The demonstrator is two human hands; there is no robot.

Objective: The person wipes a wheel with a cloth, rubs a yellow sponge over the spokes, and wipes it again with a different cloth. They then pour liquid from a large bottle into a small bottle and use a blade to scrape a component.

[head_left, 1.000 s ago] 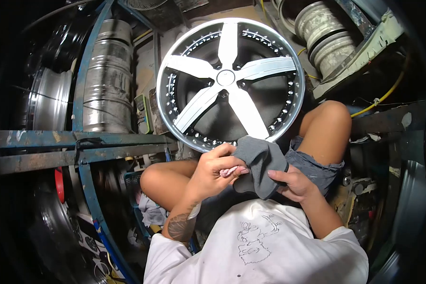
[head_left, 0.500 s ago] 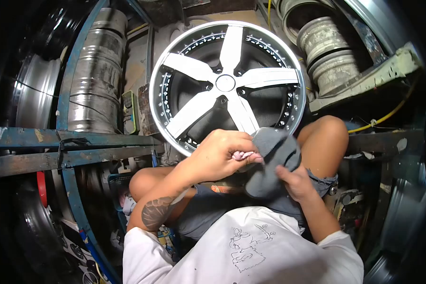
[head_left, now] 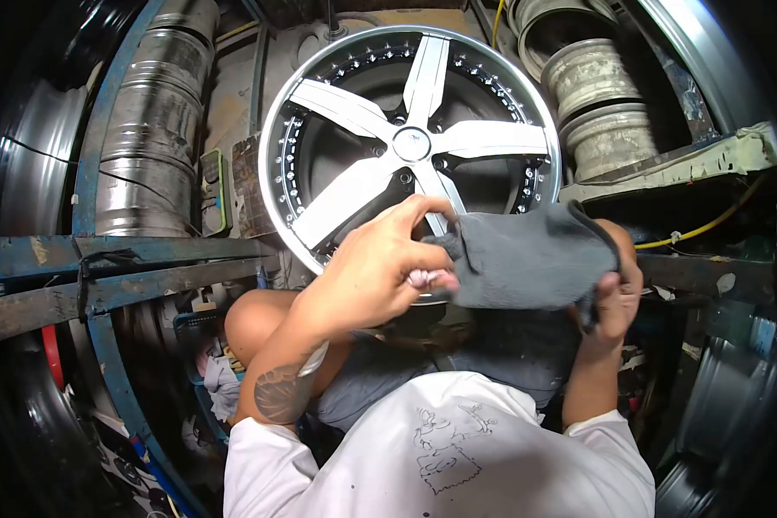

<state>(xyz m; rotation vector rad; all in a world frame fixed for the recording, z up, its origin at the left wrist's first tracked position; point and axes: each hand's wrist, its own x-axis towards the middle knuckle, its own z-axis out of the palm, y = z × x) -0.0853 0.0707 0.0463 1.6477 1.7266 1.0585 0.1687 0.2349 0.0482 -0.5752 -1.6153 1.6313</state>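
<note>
Spread wider since the earlier frame, the soft dark grey cloth (head_left: 535, 259) now spans between the curled fingers of the left hand (head_left: 371, 268), which also clasp a pinkish twisted scrap (head_left: 423, 278), and the closed grip of the right hand (head_left: 617, 298). Beyond the fingers, a white five-spoke wheel (head_left: 492, 136) bears a cap mark too small to read; blue-painted metal bars (head_left: 173, 250) stand left.

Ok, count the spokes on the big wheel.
5: top spoke, upper-left spoke, right spoke, lower-left spoke, and lower-right spoke, its outer end hidden behind the grey cloth.
</note>
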